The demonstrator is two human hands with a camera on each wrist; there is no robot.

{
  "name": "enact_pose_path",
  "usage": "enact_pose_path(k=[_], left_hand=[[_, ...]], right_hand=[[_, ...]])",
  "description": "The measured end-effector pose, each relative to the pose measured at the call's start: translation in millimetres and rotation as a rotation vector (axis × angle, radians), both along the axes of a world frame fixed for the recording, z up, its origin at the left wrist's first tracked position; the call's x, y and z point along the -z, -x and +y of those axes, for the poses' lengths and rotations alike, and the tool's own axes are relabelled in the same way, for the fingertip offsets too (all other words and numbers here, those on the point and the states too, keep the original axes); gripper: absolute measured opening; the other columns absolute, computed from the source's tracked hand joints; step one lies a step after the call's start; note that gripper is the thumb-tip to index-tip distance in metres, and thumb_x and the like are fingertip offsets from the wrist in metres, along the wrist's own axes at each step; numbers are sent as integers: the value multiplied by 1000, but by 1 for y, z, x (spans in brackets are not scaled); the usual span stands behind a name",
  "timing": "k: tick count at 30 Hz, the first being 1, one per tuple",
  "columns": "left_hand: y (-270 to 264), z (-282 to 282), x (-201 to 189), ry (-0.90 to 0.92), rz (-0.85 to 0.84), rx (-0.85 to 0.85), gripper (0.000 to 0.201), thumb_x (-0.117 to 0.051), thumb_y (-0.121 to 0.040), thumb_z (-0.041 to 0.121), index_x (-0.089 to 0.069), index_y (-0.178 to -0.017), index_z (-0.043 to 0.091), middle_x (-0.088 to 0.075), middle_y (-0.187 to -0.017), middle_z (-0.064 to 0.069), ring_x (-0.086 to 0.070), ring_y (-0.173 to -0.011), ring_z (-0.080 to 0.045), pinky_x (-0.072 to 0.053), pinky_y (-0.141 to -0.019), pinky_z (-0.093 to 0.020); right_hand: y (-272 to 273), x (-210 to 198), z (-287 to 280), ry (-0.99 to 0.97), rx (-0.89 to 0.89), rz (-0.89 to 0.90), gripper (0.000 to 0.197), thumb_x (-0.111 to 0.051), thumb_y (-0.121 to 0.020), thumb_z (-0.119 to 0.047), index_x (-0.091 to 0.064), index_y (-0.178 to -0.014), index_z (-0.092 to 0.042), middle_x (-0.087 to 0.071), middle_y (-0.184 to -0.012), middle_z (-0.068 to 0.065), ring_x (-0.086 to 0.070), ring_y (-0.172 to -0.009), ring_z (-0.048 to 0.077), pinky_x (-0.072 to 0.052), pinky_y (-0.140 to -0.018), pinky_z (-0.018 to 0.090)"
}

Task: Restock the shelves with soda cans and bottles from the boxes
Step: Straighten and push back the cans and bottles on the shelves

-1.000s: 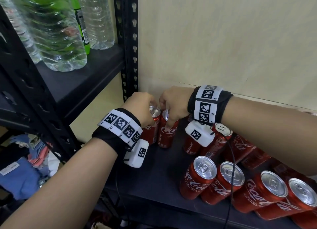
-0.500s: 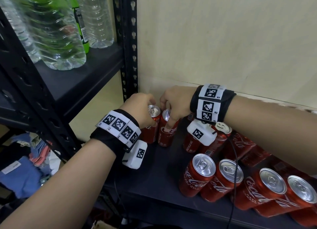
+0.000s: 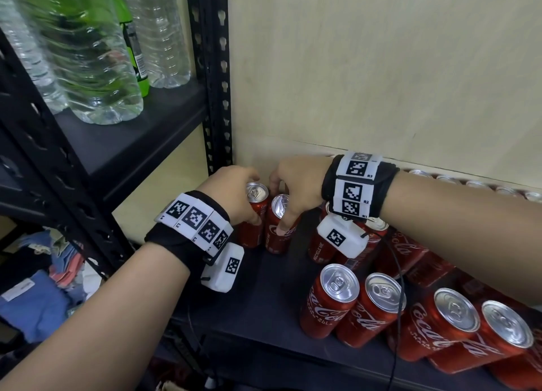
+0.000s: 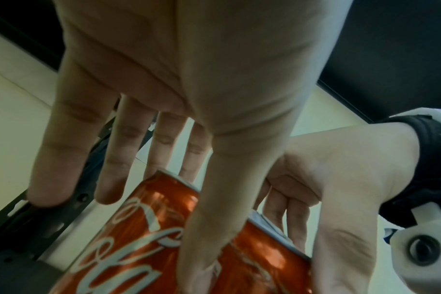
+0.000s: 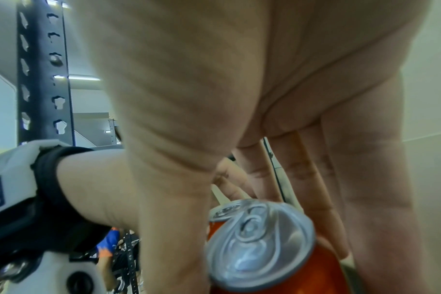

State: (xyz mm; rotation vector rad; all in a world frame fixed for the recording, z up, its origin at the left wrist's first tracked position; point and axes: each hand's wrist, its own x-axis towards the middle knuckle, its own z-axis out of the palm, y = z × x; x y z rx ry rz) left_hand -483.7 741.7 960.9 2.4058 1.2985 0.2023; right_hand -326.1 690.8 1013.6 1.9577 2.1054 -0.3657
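Two red cola cans stand upright side by side in the back left corner of the dark shelf [image 3: 264, 302]. My left hand [image 3: 247, 198] grips the left can [image 3: 251, 234] from above. In the left wrist view the thumb [image 4: 214, 228] lies across the front of that can [image 4: 129, 244] and the fingers reach behind it. My right hand [image 3: 283, 207] grips the right can [image 3: 277, 241] near its top. The right wrist view shows its silver lid [image 5: 257, 244] between the thumb and the fingers.
A row of red cans [image 3: 331, 299] stands along the shelf's front right, with more cans lying behind them by the wall. A black upright post [image 3: 214, 83] is just left of the hands. Water bottles [image 3: 96, 68] fill the higher shelf on the left. Clothes [image 3: 35, 297] lie below.
Both hands keep their hold on the two cans in the same corner; only the view has shifted slightly.
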Motion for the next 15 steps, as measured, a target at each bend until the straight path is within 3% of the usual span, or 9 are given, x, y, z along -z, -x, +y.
enact_pose_path(k=[7, 11, 15], left_hand=[[2, -6, -16, -19, 18, -8, 95, -96, -59, 36, -48, -142, 29, -56, -133, 2, -55, -118, -17, -49, -94, -34], [-3, -7, -37, -38, -23, -19, 91, -94, -62, 37, -49, -140, 32, -55, -134, 4, -55, -115, -16, -47, -88, -31], [-13, -5, -42, -41, 1, -49, 83, -93, -63, 36, -53, -136, 32, -58, -131, 5, -57, -111, -15, -47, -85, -30]], right_hand=[[-6, -4, 0, -26, -57, 11, 80, -89, -58, -60, -61, -124, -25, -57, -80, -16, -53, -72, -1, -38, -55, 21], [-10, -11, -2, 30, -89, -15, 69, -91, -59, -54, -67, -116, -24, -66, -88, -11, -60, -78, 4, -46, -61, 20], [-10, -8, -3, -13, -135, -50, 59, -90, -61, -53, -73, -108, -22, -73, -95, -5, -68, -86, 15, -58, -77, 30]])
